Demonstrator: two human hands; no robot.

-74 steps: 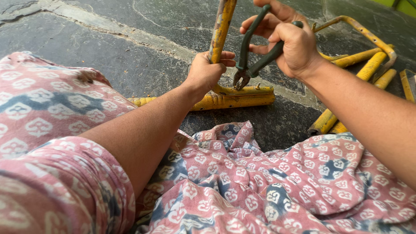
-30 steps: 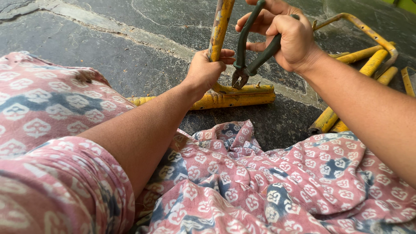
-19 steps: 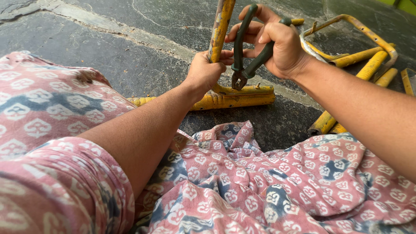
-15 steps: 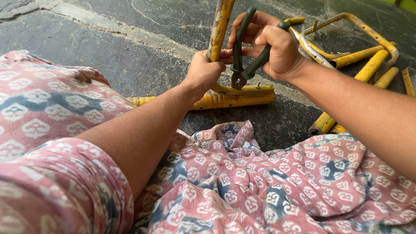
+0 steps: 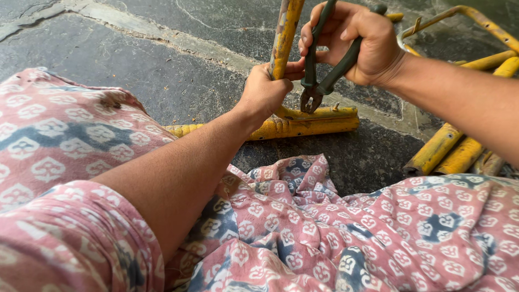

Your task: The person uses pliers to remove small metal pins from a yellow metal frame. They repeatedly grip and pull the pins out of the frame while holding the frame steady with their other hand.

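My left hand (image 5: 265,93) grips an upright yellow painted bamboo pole (image 5: 285,32) near its foot. That pole meets a horizontal yellow bamboo bar (image 5: 319,121) lying on the ground. My right hand (image 5: 359,40) is closed around the dark green handles of a pair of pliers (image 5: 320,75). The pliers point downward, their metal jaws (image 5: 310,101) just above the horizontal bar, right of my left hand. Whether the jaws hold anything is too small to tell.
More yellow bamboo pieces (image 5: 459,148) lie at the right, and a curved yellow frame part (image 5: 476,19) sits at the top right. The ground is dark grey stone with a pale seam (image 5: 162,38). Pink patterned cloth (image 5: 335,232) covers my lap and knees.
My right hand has moved left with the pliers, bringing their jaws close beside my left hand above the horizontal bar. The left hand has stayed on the upright pole.
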